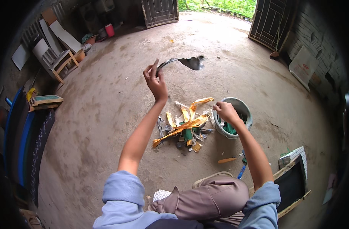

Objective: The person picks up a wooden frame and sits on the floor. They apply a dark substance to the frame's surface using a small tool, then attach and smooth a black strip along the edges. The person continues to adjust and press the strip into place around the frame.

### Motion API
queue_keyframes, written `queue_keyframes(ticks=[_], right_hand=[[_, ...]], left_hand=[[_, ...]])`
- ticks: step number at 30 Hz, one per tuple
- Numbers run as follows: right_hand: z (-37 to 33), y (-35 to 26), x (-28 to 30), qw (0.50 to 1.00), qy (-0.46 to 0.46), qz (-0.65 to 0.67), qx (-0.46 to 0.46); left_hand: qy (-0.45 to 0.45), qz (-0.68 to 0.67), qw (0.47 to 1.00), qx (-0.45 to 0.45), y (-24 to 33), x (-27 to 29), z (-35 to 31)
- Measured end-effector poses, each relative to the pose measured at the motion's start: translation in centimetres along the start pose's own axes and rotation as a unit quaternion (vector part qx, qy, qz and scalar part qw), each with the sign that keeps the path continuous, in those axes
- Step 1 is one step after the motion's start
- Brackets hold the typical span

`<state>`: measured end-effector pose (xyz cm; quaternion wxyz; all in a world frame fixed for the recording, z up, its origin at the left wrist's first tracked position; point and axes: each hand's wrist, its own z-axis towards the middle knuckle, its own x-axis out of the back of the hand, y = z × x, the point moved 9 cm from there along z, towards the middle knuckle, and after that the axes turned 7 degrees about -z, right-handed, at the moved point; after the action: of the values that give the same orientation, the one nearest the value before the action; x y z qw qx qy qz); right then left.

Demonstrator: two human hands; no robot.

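My left hand [157, 87] is raised over the floor, its fingers closed on one end of a shiny black strip [190, 64], perhaps plastic. The strip curves off to the right, and its wide far end is smeared by motion. My right hand [227, 113] is at the left rim of a grey bucket [248, 111], fingertips drawn together; whether they hold anything is hidden. Green pieces [230, 128] lie inside the bucket. Between my arms, a heap of crumpled scraps [189, 125] in orange-gold, silver, green and dark grey rests on the concrete, left of the bucket.
Near my knee lie an orange sliver [227, 160] and a blue pen-like thing [241, 172]. A framed black board [292, 187] and a stack of white sheets [292, 155] are at right. A wooden chair [60, 61] stands far left; metal gates [161, 13] flank the doorway.
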<state>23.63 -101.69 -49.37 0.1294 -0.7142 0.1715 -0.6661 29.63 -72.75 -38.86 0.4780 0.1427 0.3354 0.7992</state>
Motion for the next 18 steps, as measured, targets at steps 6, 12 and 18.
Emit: queue_keyframes(ticks=[6,12,18], right_hand=[[1.6,-4.2,-3.7,0.991,-0.011,-0.026,0.13],[-0.4,1.4,-14.2,0.974,-0.151,-0.076,0.152],[-6.2,6.8,-11.7,0.986,-0.13,0.003,0.109]], left_hand=[[-0.228,0.072,0.97,-0.037,-3.6,-5.4,-11.8],[-0.384,0.117,0.913,0.075,-10.5,-5.3,-23.6],[-0.446,-0.083,0.886,0.098,-3.3,-9.5,-25.8]])
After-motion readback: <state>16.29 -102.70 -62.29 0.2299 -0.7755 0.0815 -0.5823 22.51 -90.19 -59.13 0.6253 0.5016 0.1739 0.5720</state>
